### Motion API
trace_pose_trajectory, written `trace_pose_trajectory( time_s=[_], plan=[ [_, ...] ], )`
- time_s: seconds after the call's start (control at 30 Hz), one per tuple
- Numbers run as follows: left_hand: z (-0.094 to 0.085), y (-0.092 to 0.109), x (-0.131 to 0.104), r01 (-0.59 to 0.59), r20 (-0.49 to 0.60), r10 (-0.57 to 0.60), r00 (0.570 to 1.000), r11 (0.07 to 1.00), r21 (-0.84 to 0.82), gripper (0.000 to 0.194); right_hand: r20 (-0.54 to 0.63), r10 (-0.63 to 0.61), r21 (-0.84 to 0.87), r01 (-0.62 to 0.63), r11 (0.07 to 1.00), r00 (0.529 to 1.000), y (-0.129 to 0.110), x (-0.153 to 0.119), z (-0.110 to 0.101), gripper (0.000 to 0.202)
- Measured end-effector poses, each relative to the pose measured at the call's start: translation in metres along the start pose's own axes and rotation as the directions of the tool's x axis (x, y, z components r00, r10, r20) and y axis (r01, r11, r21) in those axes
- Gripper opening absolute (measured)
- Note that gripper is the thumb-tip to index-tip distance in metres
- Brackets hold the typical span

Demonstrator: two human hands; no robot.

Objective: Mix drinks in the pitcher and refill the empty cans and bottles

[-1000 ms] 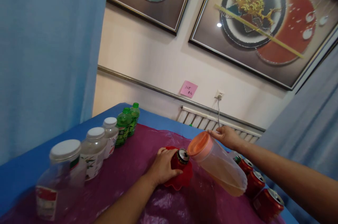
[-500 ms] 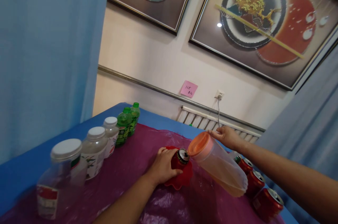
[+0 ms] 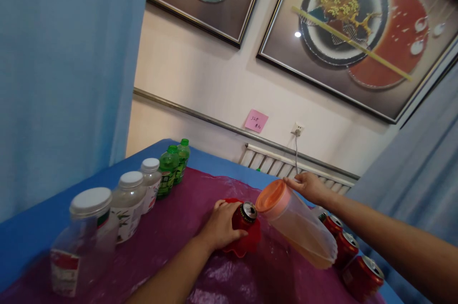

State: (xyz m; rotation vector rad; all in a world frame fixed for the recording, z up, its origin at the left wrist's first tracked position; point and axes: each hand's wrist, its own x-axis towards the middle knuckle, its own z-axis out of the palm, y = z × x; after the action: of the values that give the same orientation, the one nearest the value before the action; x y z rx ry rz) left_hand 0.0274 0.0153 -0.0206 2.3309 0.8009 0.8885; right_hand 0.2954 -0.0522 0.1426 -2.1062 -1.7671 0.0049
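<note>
My left hand (image 3: 223,225) is wrapped around a red drink can (image 3: 245,216), which stands upright on a red scalloped mat or dish (image 3: 246,242). A frosted plastic pitcher (image 3: 296,227) with an orange lid (image 3: 274,199) is held by my right hand (image 3: 307,187), its grip mostly hidden behind the pitcher. The pitcher tilts to the left, so its lid end is close beside the can's top. Some brownish liquid lies low in it. I cannot make out a stream between pitcher and can.
Clear jars with white lids (image 3: 91,201) and two green bottles (image 3: 168,170) line the left side. Several red cans (image 3: 363,275) stand at the right. A purple plastic sheet (image 3: 164,251) covers much of the blue table (image 3: 211,161). Blue curtains (image 3: 64,79) hang at both sides.
The pitcher has shifted very slightly right and down at its lid end. My left hand and the can stay in place.
</note>
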Motion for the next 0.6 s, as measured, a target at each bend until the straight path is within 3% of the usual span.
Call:
trace_pose_trajectory(
  time_s=[0.6],
  plan=[
    [-0.0005,0.0018,-0.0004,0.005,0.010,-0.005,1.000,1.000,-0.011,0.068,-0.019,-0.035,0.006,0.035,0.999,0.999,-0.0012,-0.0013,0.0048,0.061]
  ],
)
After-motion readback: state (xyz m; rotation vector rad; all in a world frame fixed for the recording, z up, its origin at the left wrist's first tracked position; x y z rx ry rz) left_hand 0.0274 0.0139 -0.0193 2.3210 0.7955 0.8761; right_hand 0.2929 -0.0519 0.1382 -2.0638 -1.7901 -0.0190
